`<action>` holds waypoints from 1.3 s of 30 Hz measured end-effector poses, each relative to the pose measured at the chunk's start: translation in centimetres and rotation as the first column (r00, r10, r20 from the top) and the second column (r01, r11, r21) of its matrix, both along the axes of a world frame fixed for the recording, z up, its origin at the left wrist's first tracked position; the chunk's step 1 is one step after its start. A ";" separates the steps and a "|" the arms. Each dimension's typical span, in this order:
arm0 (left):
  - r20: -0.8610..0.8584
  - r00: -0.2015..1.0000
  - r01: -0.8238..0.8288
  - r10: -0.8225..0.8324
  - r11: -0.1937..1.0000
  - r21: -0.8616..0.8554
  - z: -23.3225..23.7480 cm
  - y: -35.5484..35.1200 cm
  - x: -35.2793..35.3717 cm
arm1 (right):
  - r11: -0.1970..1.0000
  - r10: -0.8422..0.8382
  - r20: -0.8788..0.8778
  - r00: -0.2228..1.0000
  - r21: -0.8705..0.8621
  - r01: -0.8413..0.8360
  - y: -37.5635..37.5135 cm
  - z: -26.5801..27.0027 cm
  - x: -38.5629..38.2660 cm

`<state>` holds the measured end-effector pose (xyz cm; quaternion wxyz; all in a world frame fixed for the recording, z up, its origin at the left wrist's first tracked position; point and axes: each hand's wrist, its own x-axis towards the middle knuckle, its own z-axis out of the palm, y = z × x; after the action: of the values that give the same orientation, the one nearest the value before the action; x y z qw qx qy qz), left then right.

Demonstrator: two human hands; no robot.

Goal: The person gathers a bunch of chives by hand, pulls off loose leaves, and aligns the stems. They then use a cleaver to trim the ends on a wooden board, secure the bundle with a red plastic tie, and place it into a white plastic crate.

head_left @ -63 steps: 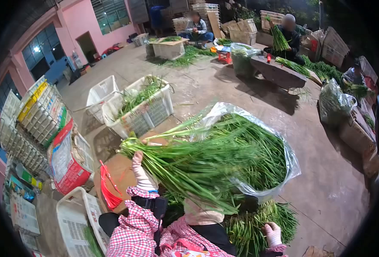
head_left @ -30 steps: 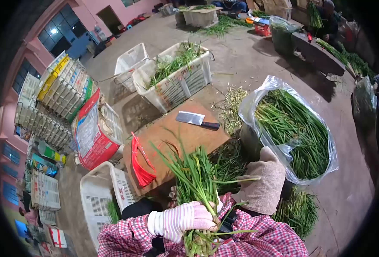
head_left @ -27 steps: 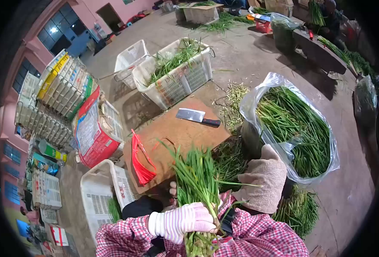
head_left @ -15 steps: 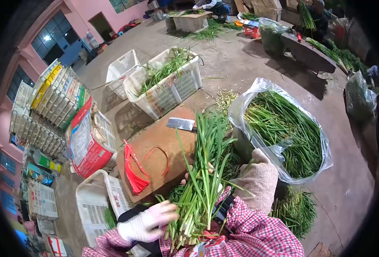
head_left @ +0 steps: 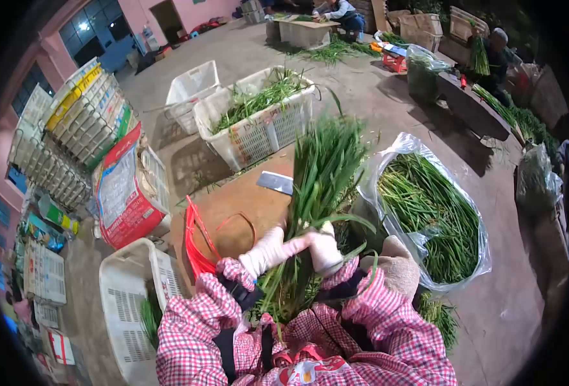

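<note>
Fingers of my left hand (head_left: 273, 251) and right hand (head_left: 325, 249), pale-gloved, closed round the green bundle (head_left: 328, 170), one each side; fingertips blurred. Bundle sits in front of me, leafy tops pointing away, lower stalks near my checked shirt (head_left: 387, 321). Brown board (head_left: 233, 209) just beyond the left hand. On it: red strips (head_left: 197, 244) at the left edge, cleaver blade (head_left: 275, 183) partly behind the leaves. Clear plastic bag (head_left: 480, 264) of greens to the right, tan cloth (head_left: 397, 267) beside it. White crate (head_left: 120, 321) at lower left, some greens inside.
</note>
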<state>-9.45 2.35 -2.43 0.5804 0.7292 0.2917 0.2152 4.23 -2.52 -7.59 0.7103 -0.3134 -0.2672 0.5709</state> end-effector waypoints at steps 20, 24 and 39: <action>0.151 0.945 -0.316 0.290 0.690 0.651 -8.2 14.7 -3.8 | 0.841 0.489 0.448 0.749 -0.014 -0.541 17.6 2.1 3.9; 0.191 0.939 -0.342 0.285 0.831 0.439 -8.1 15.9 -4.1 | 0.871 0.327 0.573 0.752 0.127 -0.475 17.5 4.1 3.7; 0.076 0.985 -0.133 0.153 0.966 -0.221 8.8 7.9 -4.8 | 0.615 0.669 0.545 0.506 -0.024 -0.788 15.0 10.5 1.8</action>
<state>-14.27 10.29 6.36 0.6517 0.6285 0.3378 0.2572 6.05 12.48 2.89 0.3356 -0.2238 -0.6127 0.6796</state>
